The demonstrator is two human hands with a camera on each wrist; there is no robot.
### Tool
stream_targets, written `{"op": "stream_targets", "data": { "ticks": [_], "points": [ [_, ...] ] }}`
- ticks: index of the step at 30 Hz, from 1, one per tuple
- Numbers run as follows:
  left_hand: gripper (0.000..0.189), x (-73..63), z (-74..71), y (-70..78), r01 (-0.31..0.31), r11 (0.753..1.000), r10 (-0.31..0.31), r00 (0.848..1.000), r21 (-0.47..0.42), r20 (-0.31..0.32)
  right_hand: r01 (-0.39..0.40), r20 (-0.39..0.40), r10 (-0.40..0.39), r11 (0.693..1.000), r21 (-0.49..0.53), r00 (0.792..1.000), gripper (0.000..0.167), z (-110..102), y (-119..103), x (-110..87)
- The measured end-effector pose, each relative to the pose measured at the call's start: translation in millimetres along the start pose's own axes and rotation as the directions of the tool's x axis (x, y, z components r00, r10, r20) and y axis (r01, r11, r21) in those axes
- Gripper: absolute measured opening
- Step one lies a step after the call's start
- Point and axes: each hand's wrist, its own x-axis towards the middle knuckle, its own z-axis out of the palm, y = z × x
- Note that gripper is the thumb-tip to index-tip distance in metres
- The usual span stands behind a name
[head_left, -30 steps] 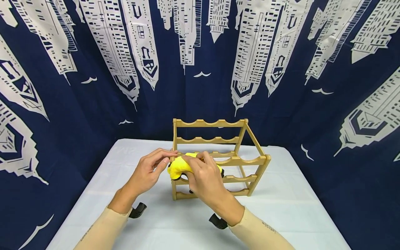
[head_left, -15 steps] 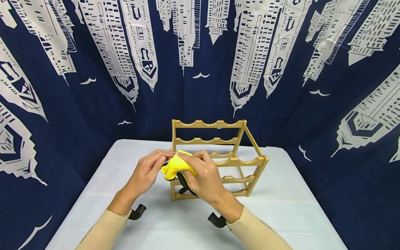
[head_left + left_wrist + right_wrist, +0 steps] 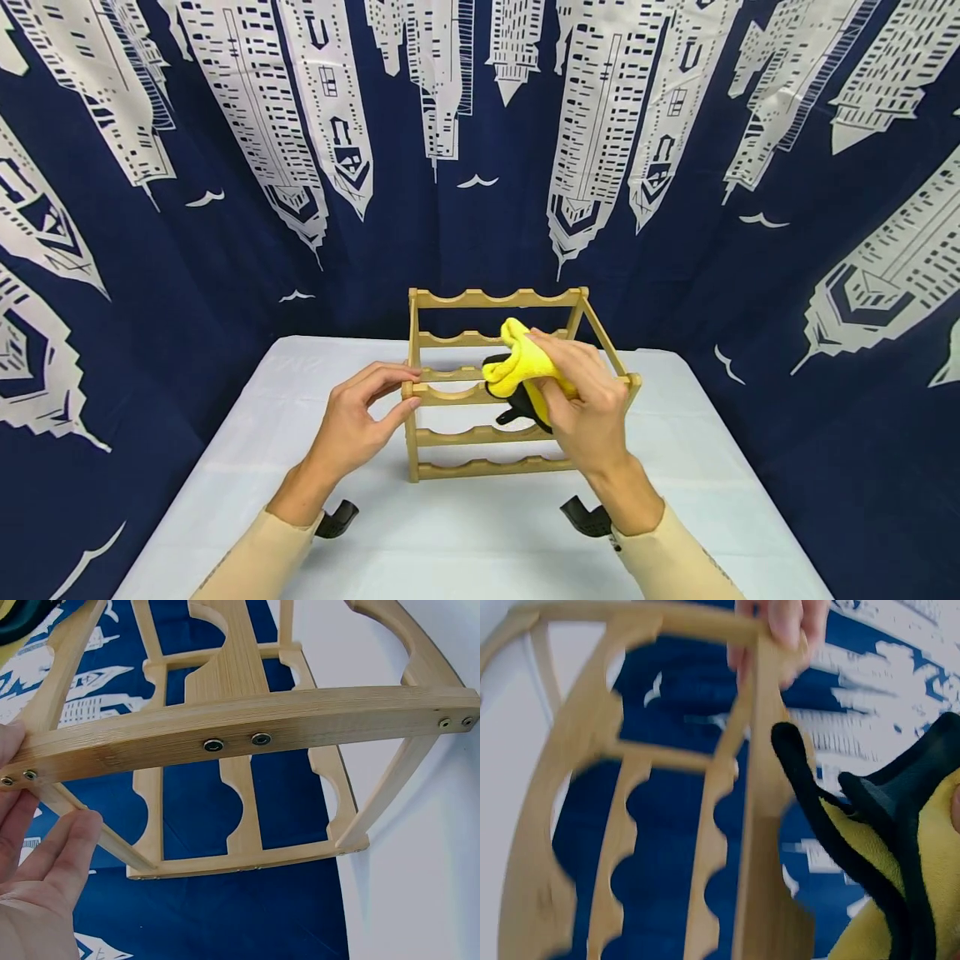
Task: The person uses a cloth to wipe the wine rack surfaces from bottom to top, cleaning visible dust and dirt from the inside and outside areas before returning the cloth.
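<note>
A wooden rack (image 3: 442, 437) with scalloped rails stands on the table. My left hand (image 3: 367, 417) holds its upper front left corner, thumb in front and fingers behind. In the left wrist view, those fingers (image 3: 71, 840) lie around the end post beside the curved end bar (image 3: 300, 720). My right hand (image 3: 588, 400) pinches a bunched yellow cloth (image 3: 521, 362) with black edging, in front of the rack's top front rail. The right wrist view shows the cloth's black border (image 3: 810, 787) hanging loose close to a rail (image 3: 761, 825).
The white-covered table (image 3: 450, 550) runs on around the rack. A navy curtain (image 3: 480, 233) with white skyline prints hangs behind and at both sides. Black wrist mounts (image 3: 337, 518) jut from below both sleeves.
My right hand has carried the yellow cloth rightward along the top front rail, away from the left corner. My left hand stays at that corner, its thumb now on the rail end.
</note>
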Motion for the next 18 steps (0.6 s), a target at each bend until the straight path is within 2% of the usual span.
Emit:
{"op": "stream_targets", "data": {
  "ticks": [5, 10, 14, 18],
  "points": [
    [0.036, -2.2, 2.3, -1.0, -0.027, 1.000, 0.027, 0.999, -0.015, -0.020, -0.013, -0.089, 0.011, 0.999, -0.030, 0.996, 0.038, -35, 22, 7.0],
    [0.033, -3.4, 2.2, -6.5, -0.054, 0.998, 0.053, 0.998, -0.033, -0.039, -0.074, -0.151, 0.045, 0.978, -0.194, 0.987, 0.038, -73, 50, 14.9],
    [0.033, -3.3, -1.2, -8.6, -0.049, 0.997, 0.046, 0.998, -0.063, -0.047, -0.187, -0.183, 0.132, 0.927, -0.326, 0.974, 0.045, -101, 82, 9.6],
    [0.034, -3.9, -3.5, -9.6, -0.034, 0.997, 0.031, 0.999, -0.074, -0.039, -0.340, -0.194, 0.284, 0.851, -0.399, 0.939, 0.043, -122, 114, -9.0]
  ]
}}
